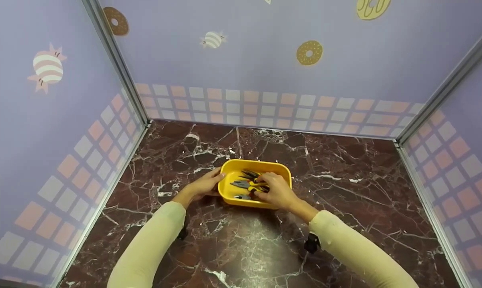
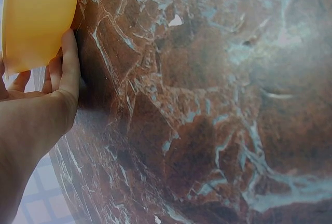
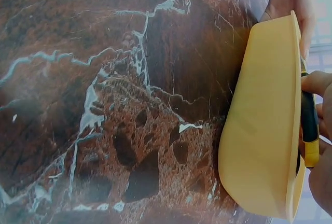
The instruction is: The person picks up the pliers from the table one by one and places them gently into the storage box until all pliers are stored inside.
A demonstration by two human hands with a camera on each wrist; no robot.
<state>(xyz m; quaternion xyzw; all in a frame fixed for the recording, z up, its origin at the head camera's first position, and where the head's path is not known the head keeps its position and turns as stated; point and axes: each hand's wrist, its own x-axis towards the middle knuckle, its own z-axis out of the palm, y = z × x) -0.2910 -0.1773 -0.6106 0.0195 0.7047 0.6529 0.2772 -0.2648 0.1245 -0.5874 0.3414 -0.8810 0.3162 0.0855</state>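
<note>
A yellow plastic bin (image 1: 230, 185) sits on the dark marbled tabletop with several pliers inside. My left hand (image 1: 203, 185) holds the bin's left end, thumb over the rim and fingers against the outer wall; in the left wrist view the fingers reach along its lower side. My right hand (image 1: 277, 191) reaches into the bin from the right and grips a pair of pliers (image 1: 241, 184) by its yellow-and-black handles, jaws facing left. In the right wrist view a black-and-yellow handle (image 3: 309, 125) shows at the fingers. Other pliers (image 1: 243, 197) lie close by, partly hidden by the hand.
Marbled tabletop (image 1: 365, 208) surrounds the bin on all sides. Purple panels with printed sweets and checks enclose it at the back (image 1: 261, 60), left (image 1: 21, 132) and right (image 1: 469, 160), joined by metal posts in the corners.
</note>
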